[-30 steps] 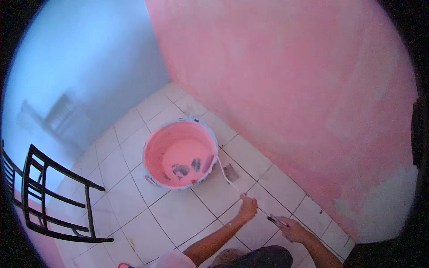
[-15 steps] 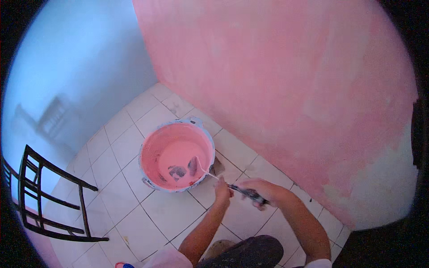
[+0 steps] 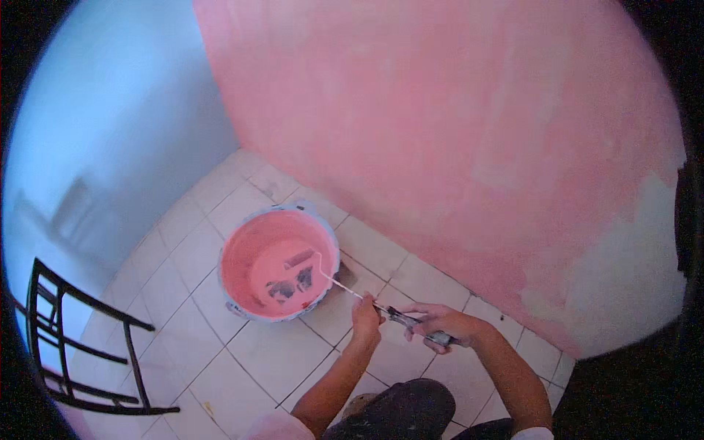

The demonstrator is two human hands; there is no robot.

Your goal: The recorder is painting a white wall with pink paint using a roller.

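Observation:
A paint roller [image 3: 343, 287] reaches into a round tub [image 3: 227, 297] of pink paint on the tiled floor. Inside, the roller's sleeve [image 3: 298, 259] is over the pink paint [image 3: 273, 258], near the tub's right side; whether it touches the paint is hard to tell. My left hand [image 3: 367, 317] is closed around the metal rod just ahead of the handle. Farther back, my right hand [image 3: 440, 323] holds the dark, paint-smeared handle [image 3: 405, 317], its fingers partly hidden. Dark patches [image 3: 281, 290] show in the paint beside the sleeve.
A pink-painted wall [image 3: 411, 125] rises right behind the tub, with a pale patch [image 3: 638, 293] at its lower right. At left is a bluish-white wall [image 3: 117, 95]. A black chair [image 3: 66, 345] stands at the left edge. My knee [image 3: 411, 411] is at the bottom.
The roller's sleeve has turned from nearly upright to lying crosswise and sits farther up in the tub. My hands still hold the roller. The whole view has shifted slightly.

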